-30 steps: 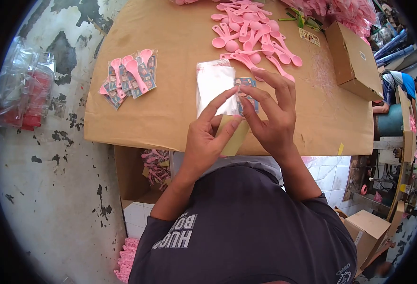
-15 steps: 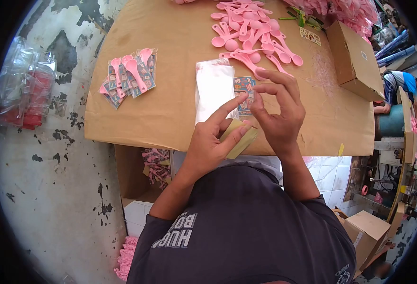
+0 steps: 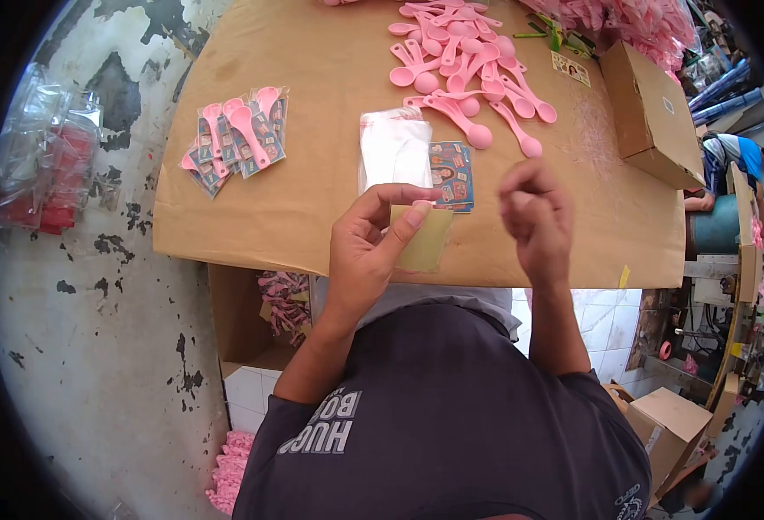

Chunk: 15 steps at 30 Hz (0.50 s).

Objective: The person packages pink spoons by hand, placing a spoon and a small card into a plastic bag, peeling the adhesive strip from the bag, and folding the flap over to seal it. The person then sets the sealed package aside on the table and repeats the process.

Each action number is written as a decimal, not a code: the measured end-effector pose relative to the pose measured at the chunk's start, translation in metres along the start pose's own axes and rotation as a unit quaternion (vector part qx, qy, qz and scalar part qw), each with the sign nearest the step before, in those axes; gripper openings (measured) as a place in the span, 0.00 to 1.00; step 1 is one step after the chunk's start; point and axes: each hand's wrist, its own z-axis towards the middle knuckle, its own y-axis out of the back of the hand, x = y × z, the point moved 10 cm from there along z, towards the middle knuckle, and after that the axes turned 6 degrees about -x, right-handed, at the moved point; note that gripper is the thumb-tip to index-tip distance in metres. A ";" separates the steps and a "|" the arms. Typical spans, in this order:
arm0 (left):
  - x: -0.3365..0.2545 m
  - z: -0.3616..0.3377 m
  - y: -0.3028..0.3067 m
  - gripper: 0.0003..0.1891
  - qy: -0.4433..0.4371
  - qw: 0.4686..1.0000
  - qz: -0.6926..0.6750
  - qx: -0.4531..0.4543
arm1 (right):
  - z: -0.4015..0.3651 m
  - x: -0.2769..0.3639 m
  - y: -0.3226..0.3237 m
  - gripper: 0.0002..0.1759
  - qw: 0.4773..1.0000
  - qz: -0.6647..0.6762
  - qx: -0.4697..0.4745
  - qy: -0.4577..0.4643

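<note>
My left hand (image 3: 369, 247) grips an olive-backed card in a clear plastic sleeve (image 3: 422, 240), thumb on its upper edge. My right hand (image 3: 538, 221) is raised over the table to the right of it, blurred, fingers curled in; anything between them is too small to make out. Beyond my left hand lies a stack of clear plastic bags (image 3: 395, 152). Printed blue cards (image 3: 453, 173) rest beside the bags, partly covered by them. Farther back is a pile of pink measuring spoons (image 3: 460, 52).
Packed spoons with cards (image 3: 243, 134) lie at the table's left. A cardboard box (image 3: 655, 117) stands on the right, near thin clear strips (image 3: 598, 139). Pink bagged goods (image 3: 633, 22) are heaped behind. Another person (image 3: 737, 156) is at far right.
My right hand has moved right and down, away from the left hand, its fingers curling in. My left hand has turned the sleeved card flatter and shifted slightly left.
</note>
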 end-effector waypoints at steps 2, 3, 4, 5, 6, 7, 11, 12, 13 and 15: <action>0.005 0.002 0.006 0.13 -0.007 1.000 -0.001 0.000 | -0.003 -0.019 -0.022 0.06 0.997 -0.058 -0.001 -0.045; 0.004 0.002 0.008 0.12 -0.014 1.000 -0.001 0.002 | -0.003 -0.019 -0.038 0.08 0.997 -0.080 0.014 -0.016; 0.003 0.001 0.008 0.12 -0.014 1.000 -0.001 0.002 | -0.004 -0.017 -0.048 0.10 0.994 -0.102 0.029 0.014; 0.002 0.001 0.009 0.12 -0.008 1.000 -0.005 -0.001 | -0.004 -0.021 -0.050 0.11 0.991 -0.123 0.052 -0.011; 0.001 0.002 0.010 0.12 -0.004 1.000 -0.009 -0.005 | -0.003 -0.021 -0.050 0.11 0.991 -0.123 0.052 -0.011; 0.000 0.002 0.011 0.12 -0.004 1.000 -0.009 -0.005 | -0.001 -0.023 -0.049 0.10 0.990 -0.129 0.051 -0.019; -0.005 0.005 0.021 0.13 -0.002 1.000 0.008 -0.021 | 0.002 -0.021 -0.052 0.09 0.990 -0.119 0.058 -0.052; -0.004 0.005 0.023 0.13 0.005 1.000 0.008 -0.029 | 0.003 -0.021 -0.052 0.09 0.990 -0.119 0.060 -0.053; -0.004 0.005 0.024 0.13 0.005 1.000 0.008 -0.030 | 0.003 -0.022 -0.053 0.09 0.990 -0.113 0.070 -0.055; -0.004 0.005 0.023 0.14 -0.003 0.999 0.028 -0.027 | 0.003 -0.022 -0.054 0.09 0.990 -0.106 0.079 -0.057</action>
